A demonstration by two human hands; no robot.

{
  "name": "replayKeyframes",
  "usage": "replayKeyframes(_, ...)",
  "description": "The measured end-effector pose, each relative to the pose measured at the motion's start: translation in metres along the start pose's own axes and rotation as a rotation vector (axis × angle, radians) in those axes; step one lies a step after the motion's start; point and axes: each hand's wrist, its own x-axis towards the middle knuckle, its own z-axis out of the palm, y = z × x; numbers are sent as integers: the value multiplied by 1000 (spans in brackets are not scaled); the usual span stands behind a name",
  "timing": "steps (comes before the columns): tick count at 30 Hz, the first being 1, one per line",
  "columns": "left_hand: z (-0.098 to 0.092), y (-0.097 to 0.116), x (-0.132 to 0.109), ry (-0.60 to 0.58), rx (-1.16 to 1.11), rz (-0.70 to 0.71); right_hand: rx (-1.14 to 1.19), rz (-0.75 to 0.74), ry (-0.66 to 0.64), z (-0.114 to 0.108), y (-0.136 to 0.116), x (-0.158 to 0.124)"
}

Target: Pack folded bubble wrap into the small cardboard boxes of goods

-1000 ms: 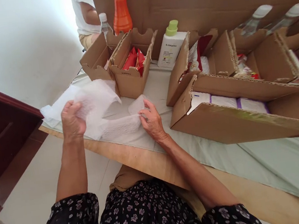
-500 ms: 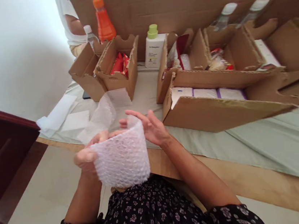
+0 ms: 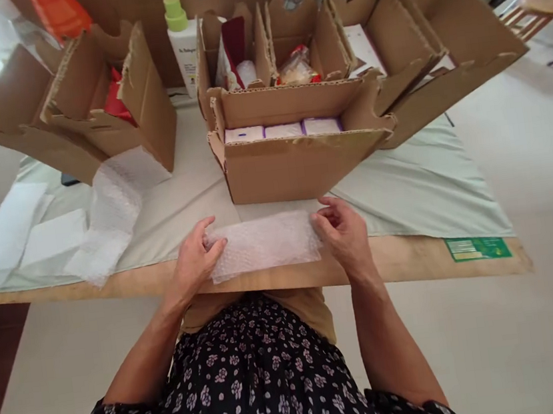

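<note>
Left hand (image 3: 200, 253): at the left end of a bubble-wrap strip (image 3: 263, 243), thumb laid over its upper face, index finger extended apart from the thumb. Right hand (image 3: 344, 229): at the right end of the same strip, thumb at the edge, fingers curled. For both hands, the undersides are hidden; it cannot be told whether the fingers pinch the material.

Bubble-wrap strip: spread lengthwise between the hands, near the front edge of the counter (image 3: 403, 255), overlapping the pale green cloth (image 3: 411, 197) and the bare wood in view.

Directly beyond the strip stands a long cardboard box (image 3: 272, 170), open at the top, containing three white packs (image 3: 283, 130) with purple edging, set in a row. Behind it, further open cartons adjoin; one carries a clear-wrapped item (image 3: 297, 68) with red markings.

To the left of the left hand, well apart, lie a loose bubble-wrap piece (image 3: 117, 199) and white sheets (image 3: 56, 237). Beyond these, two cartons stand side by side; the right one holds a red packet (image 3: 117, 99). A white bottle (image 3: 183, 52) with a green cap stands between the carton groups.
</note>
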Motion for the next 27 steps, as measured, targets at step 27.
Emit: replayKeyframes(27,-16,9,-29,-51,-147,143,-81,-332,109,-18,-26,-37)
